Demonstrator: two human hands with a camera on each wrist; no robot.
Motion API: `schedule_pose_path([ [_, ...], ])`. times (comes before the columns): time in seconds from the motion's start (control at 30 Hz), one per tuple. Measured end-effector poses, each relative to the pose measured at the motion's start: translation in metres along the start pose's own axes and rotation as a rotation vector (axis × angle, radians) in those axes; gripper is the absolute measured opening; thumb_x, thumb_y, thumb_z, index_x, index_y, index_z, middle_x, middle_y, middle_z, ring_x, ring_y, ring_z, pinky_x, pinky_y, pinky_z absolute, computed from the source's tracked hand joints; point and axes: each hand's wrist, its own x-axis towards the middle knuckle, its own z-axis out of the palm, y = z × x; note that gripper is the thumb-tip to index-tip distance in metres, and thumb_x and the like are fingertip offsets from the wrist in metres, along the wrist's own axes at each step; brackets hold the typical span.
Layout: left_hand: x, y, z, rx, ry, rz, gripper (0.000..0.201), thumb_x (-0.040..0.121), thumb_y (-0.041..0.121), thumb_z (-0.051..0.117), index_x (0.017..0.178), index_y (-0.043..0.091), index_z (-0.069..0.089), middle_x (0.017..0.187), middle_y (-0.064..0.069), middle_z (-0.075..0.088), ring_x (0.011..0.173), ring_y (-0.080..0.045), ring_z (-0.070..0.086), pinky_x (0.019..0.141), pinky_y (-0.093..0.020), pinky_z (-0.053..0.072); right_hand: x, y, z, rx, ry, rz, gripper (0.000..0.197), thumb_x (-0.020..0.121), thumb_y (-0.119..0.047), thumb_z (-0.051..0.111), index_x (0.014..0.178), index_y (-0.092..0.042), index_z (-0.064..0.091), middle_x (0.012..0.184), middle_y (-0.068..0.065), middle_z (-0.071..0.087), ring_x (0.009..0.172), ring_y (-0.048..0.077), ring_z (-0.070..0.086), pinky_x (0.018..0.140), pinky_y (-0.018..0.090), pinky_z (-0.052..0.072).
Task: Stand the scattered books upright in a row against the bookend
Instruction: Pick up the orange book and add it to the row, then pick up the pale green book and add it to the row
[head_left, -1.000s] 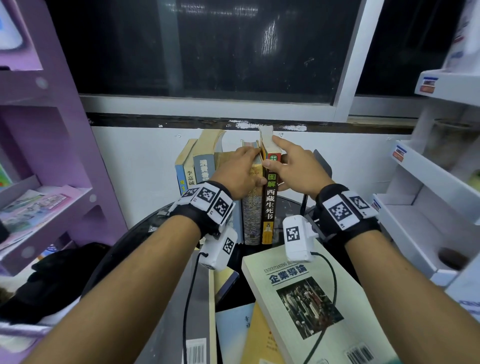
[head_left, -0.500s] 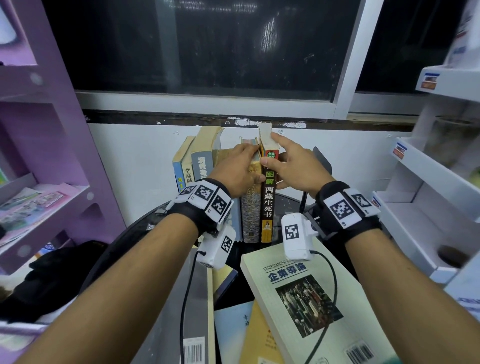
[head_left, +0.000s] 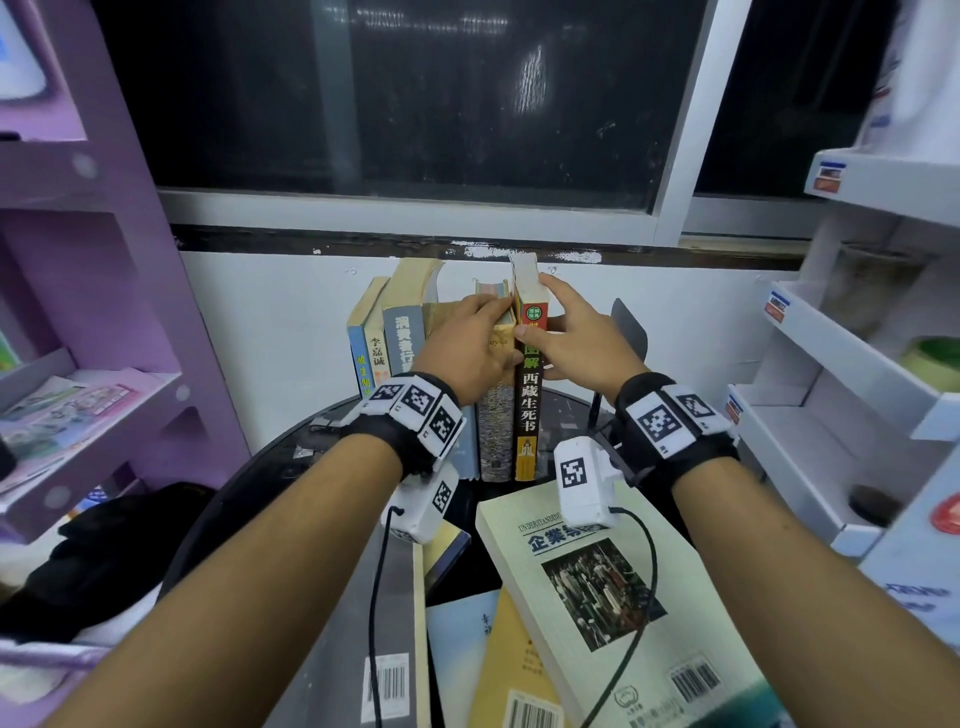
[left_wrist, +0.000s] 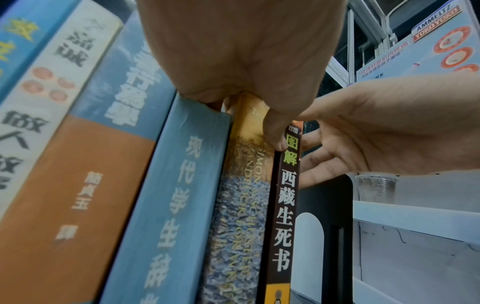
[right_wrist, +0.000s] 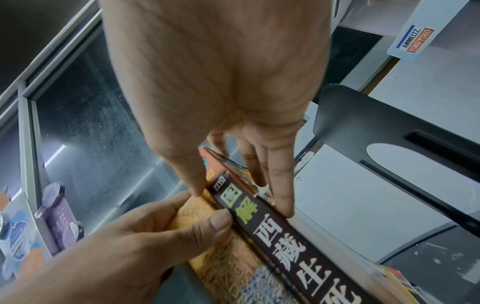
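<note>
Several books stand upright in a row at the back of the round dark table (head_left: 291, 467). My left hand (head_left: 506, 330) grips the top of the yellow-topped mottled book (head_left: 493, 431) (left_wrist: 241, 216), thumb on its spine. Beside it, my right hand (head_left: 535, 306) pinches the dark-spined book (head_left: 527, 415) (right_wrist: 298, 253), thumb to its left and straight fingers (right_wrist: 283, 197) along its right cover. The black bookend (head_left: 628, 332) (left_wrist: 327, 205) (right_wrist: 389, 127) stands just right of that book, with a gap between them. A pale green book (head_left: 597, 587), a grey book (head_left: 384, 623) and others lie flat in front.
A purple shelf unit (head_left: 104, 364) stands at the left with a black bag (head_left: 104, 545) below it. White shelves (head_left: 831, 389) stand at the right, with a clear plastic cup (left_wrist: 376, 189) on one. The wall and a dark window are directly behind the row.
Both hands keep their hold at the tops of the same two books. Nothing else has visibly moved.
</note>
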Motion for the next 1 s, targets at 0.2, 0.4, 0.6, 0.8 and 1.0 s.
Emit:
schedule_pose_path([
  [0.2, -0.012, 0.005, -0.002, -0.003, 0.002, -0.005, 0.067, 0.087, 0.034, 0.063, 0.146, 0.018, 0.035, 0.149, -0.002, 0.034, 0.134, -0.023, 0.036, 0.111, -0.038, 0.031, -0.013, -0.003, -0.004, -0.007, -0.027, 0.019, 0.075, 0.091, -0.029, 0.065, 0.151, -0.033, 0.021, 0.131, 0.003, 0.061, 0.119, 0.02, 0.057, 0.099, 0.046, 0.049],
  [0.4, -0.031, 0.01, -0.009, -0.005, -0.009, 0.019, 0.064, 0.089, 0.034, 0.061, 0.145, 0.016, 0.035, 0.149, -0.004, 0.033, 0.136, -0.022, 0.033, 0.113, -0.037, 0.028, -0.033, -0.008, -0.01, 0.002, -0.051, 0.001, 0.073, 0.092, -0.023, 0.064, 0.15, -0.033, 0.022, 0.129, 0.002, 0.06, 0.12, 0.018, 0.056, 0.099, 0.041, 0.049],
  [0.6, -0.053, 0.019, -0.017, -0.034, -0.009, 0.03, 0.063, 0.091, 0.033, 0.06, 0.145, 0.015, 0.034, 0.149, -0.003, 0.031, 0.137, -0.02, 0.031, 0.114, -0.036, 0.028, -0.057, -0.011, -0.018, -0.033, -0.08, 0.039, 0.078, 0.091, -0.03, 0.065, 0.152, -0.03, 0.018, 0.143, 0.012, 0.048, 0.129, 0.023, 0.049, 0.097, 0.04, 0.05],
  [0.8, -0.08, 0.032, -0.022, -0.076, -0.041, -0.023, 0.063, 0.092, 0.034, 0.058, 0.147, 0.016, 0.03, 0.153, -0.003, 0.024, 0.138, -0.023, 0.031, 0.113, -0.04, 0.029, -0.083, -0.011, -0.026, -0.133, -0.159, 0.1, 0.073, 0.091, -0.039, 0.063, 0.151, -0.029, 0.022, 0.15, 0.01, 0.041, 0.131, 0.025, 0.047, 0.105, 0.041, 0.043],
  [1.0, -0.106, 0.042, -0.014, -0.125, -0.163, -0.121, 0.067, 0.094, 0.037, 0.055, 0.15, 0.017, 0.024, 0.155, -0.006, 0.022, 0.139, -0.024, 0.031, 0.112, -0.034, 0.025, -0.107, 0.0, -0.033, -0.244, -0.29, 0.18, 0.072, 0.091, -0.043, 0.061, 0.15, -0.025, 0.024, 0.155, 0.01, 0.033, 0.139, 0.023, 0.037, 0.106, 0.034, 0.033],
])
